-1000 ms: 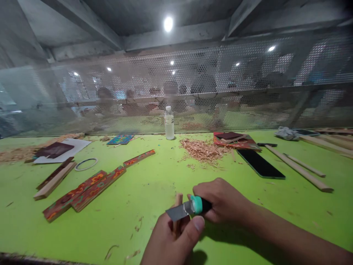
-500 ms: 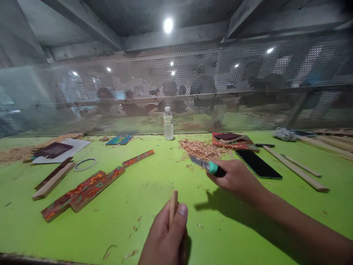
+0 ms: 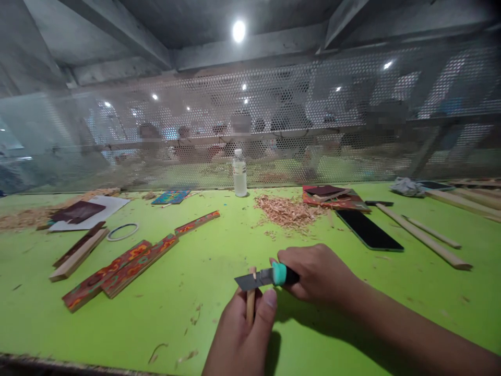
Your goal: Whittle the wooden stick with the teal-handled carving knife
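Observation:
My left hand is closed around a thin wooden stick, whose top end pokes up past the thumb. In my right hand is a utility knife with a black and turquoise handle. Its broad grey blade points left and lies across the upper part of the stick; a small curl of wood shows at the blade. Fingers of the left hand hide the stick's lower end. Beyond the hands a heap of wood shavings rests on the green table.
Patterned wooden strips and a white ring lie on the left. A water bottle stands before the perforated screen. On the right are a phone, long wooden sticks and a crumpled grey cloth or paper.
My right hand has brought the knife down and left from near the shavings onto the stick. My left hand still grips the stick, almost in the same place.

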### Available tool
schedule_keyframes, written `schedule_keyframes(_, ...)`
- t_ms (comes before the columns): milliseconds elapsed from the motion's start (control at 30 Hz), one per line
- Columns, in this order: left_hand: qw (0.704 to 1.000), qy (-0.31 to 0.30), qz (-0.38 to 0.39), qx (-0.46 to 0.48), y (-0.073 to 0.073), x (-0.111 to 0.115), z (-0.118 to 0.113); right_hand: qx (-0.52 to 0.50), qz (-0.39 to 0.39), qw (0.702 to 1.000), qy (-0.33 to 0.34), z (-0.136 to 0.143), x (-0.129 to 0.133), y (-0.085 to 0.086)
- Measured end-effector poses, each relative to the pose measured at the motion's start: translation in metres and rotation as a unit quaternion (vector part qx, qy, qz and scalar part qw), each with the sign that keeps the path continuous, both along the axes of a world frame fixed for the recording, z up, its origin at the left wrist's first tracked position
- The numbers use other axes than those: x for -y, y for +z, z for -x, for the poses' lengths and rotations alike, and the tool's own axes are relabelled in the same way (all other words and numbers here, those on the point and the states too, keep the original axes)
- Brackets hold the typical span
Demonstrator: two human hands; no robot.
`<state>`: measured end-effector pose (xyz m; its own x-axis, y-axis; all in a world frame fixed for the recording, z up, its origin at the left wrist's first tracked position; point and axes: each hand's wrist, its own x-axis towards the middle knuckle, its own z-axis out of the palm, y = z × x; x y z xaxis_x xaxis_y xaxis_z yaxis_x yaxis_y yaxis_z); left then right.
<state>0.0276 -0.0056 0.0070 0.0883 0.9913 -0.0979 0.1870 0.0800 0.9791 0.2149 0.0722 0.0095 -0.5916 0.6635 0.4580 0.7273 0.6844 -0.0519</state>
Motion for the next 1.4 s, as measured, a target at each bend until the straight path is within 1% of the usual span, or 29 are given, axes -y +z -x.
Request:
schedule_keyframes(33, 1.0, -0.003, 0.003, -0.006, 0.002, 0.0, 0.001, -0.005, 0.002, 1.0, 0.0, 0.001, -0.001, -0.001)
schedule_keyframes(100, 1.0, -0.001, 0.011, -0.017, 0.006, 0.001, 0.002, -0.033, 0.034, 0.999, -0.018, 0.002, -0.004, 0.0)
schedule_keyframes(167, 0.999, 0.013, 0.018, -0.026, 0.006, 0.002, 0.002, -0.084, 0.083, 0.991, -0.07, -0.003, -0.012, 0.005)
schedule_keyframes(200, 0.999, 0.024, 0.024, -0.024, 0.005, 0.003, 0.002, -0.11, 0.093, 0.984, -0.109, -0.009, -0.018, 0.009)
schedule_keyframes(233, 0.999, 0.035, 0.032, -0.011, 0.003, 0.003, 0.002, -0.126, 0.087, 0.979, -0.135, -0.016, -0.024, 0.013)
schedule_keyframes(267, 0.998, 0.04, 0.045, 0.015, 0.0, 0.002, 0.002, -0.139, 0.075, 0.975, -0.158, -0.024, -0.029, 0.016)
schedule_keyframes(333, 0.989, 0.016, 0.098, 0.108, -0.005, 0.001, 0.002, -0.154, 0.05, 0.969, -0.188, -0.038, -0.036, 0.022)
schedule_keyframes(400, 0.965, -0.031, 0.16, 0.208, -0.008, -0.001, 0.001, -0.147, 0.06, 0.97, -0.183, -0.044, -0.038, 0.024)
schedule_keyframes(433, 0.957, -0.033, 0.169, 0.235, -0.008, -0.001, 0.001, -0.139, 0.071, 0.973, -0.171, -0.044, -0.037, 0.023)
schedule_keyframes(467, 0.955, -0.027, 0.167, 0.242, -0.007, -0.001, 0.001, -0.129, 0.085, 0.976, -0.153, -0.042, -0.035, 0.022)
schedule_keyframes(533, 0.965, -0.006, 0.148, 0.217, -0.004, 0.001, 0.0, -0.105, 0.11, 0.983, -0.104, -0.034, -0.029, 0.018)
schedule_keyframes(600, 0.975, 0.005, 0.136, 0.173, -0.002, 0.004, 0.0, -0.075, 0.135, 0.987, -0.05, -0.025, -0.022, 0.013)
schedule_keyframes(667, 0.983, 0.019, 0.124, 0.131, -0.002, 0.006, -0.001, -0.044, 0.154, 0.987, -0.011, -0.017, -0.015, 0.008)
schedule_keyframes(767, 0.994, 0.039, 0.067, 0.078, -0.007, 0.004, -0.001, -0.012, 0.147, 0.989, 0.012, -0.009, -0.007, 0.002)
schedule_keyframes(833, 0.998, 0.038, 0.014, 0.049, -0.01, 0.002, -0.001, -0.002, 0.13, 0.991, 0.017, -0.005, -0.004, 0.0)
schedule_keyframes(900, 0.999, 0.031, -0.022, 0.019, -0.012, 0.0, -0.001, 0.003, 0.122, 0.992, 0.017, -0.002, -0.002, -0.001)
schedule_keyframes(1067, 0.997, 0.033, -0.045, -0.062, -0.012, 0.0, 0.0, 0.008, 0.1, 0.995, -0.009, 0.004, 0.003, -0.002)
schedule_keyframes(1133, 0.995, 0.03, -0.046, -0.081, -0.012, 0.001, -0.001, 0.004, 0.095, 0.995, -0.02, 0.004, 0.001, 0.0)
schedule_keyframes(1200, 0.994, 0.012, -0.038, -0.103, -0.012, 0.001, -0.002, -0.017, 0.102, 0.993, -0.058, -0.003, -0.008, 0.005)
schedule_keyframes(1233, 0.993, 0.001, -0.033, -0.113, -0.012, 0.002, -0.002, -0.039, 0.112, 0.988, -0.101, -0.009, -0.015, 0.009)
schedule_keyframes(1300, 0.992, -0.014, -0.029, -0.125, -0.012, 0.002, -0.003, -0.06, 0.094, 0.981, -0.159, -0.024, -0.028, 0.016)
schedule_keyframes(1400, 0.992, -0.008, -0.031, -0.12, -0.011, 0.002, -0.003, -0.069, 0.056, 0.976, -0.2, -0.044, -0.04, 0.022)
